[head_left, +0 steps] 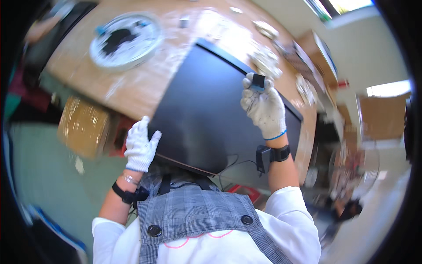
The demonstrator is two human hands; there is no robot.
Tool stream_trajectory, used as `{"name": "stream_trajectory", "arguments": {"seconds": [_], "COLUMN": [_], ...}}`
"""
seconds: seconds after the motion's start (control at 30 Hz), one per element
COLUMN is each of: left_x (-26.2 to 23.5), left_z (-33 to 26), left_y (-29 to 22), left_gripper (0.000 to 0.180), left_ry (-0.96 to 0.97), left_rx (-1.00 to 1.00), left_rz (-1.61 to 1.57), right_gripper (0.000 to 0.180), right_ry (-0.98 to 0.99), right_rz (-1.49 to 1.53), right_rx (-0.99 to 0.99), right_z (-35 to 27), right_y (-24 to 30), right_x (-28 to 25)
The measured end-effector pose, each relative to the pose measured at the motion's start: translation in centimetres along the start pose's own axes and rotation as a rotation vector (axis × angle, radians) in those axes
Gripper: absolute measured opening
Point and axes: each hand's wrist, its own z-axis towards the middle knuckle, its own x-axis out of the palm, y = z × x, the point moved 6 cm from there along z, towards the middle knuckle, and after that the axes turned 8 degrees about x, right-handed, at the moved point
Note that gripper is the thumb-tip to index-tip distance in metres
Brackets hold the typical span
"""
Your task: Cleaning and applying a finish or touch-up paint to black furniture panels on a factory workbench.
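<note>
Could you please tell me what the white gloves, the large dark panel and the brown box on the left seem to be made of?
White gloves: probably knitted cotton or a blend, matte, with ribbed texture.
Large dark panel: smooth, semi-gloss with soft reflections; plastic, glass or coated metal, I cannot tell.
Brown box: likely cardboard by its colour; glossy highlights suggest clear tape or film.

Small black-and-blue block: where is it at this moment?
In the head view, the small black-and-blue block is right of centre, held at the fingertips of the gloved right hand, seen against the far edge of the dark panel.
</note>
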Motion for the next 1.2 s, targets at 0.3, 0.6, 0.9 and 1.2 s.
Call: {"name": "stream_trajectory", "arguments": {"seconds": [0.3, 0.6, 0.9, 1.2], "left_x": [1.9, 10.6, 23.1, 23.0], "left_z": [3.8, -2.9, -6.6, -6.3], "left_y": [-14.8, -27.4, -33.4, -34.5], "left_gripper": [0.059, 0.06, 0.055, 0.05], "left_ry": [0.268, 0.632, 0.374, 0.421], "left_rx": [0.559, 0.703, 0.969, 0.913], "left_rz": [-0.16, -0.192, 0.274, 0.259], "right_gripper": [0.041, 0.022, 0.03, 0.041], "right_ry": [-0.133, -0.69, -1.463, -1.496], "right_rz": [0.392, 0.587, 0.435, 0.234], "right_rx": [-0.617, -1.085, -1.095, -1.133], "right_z": [-22.9, -42.9, -53.8, -52.1], "right_y": [-0.7, -12.0, -14.9, -12.4], "right_x": [-6.5, -17.9, -31.2, -39.4]}}
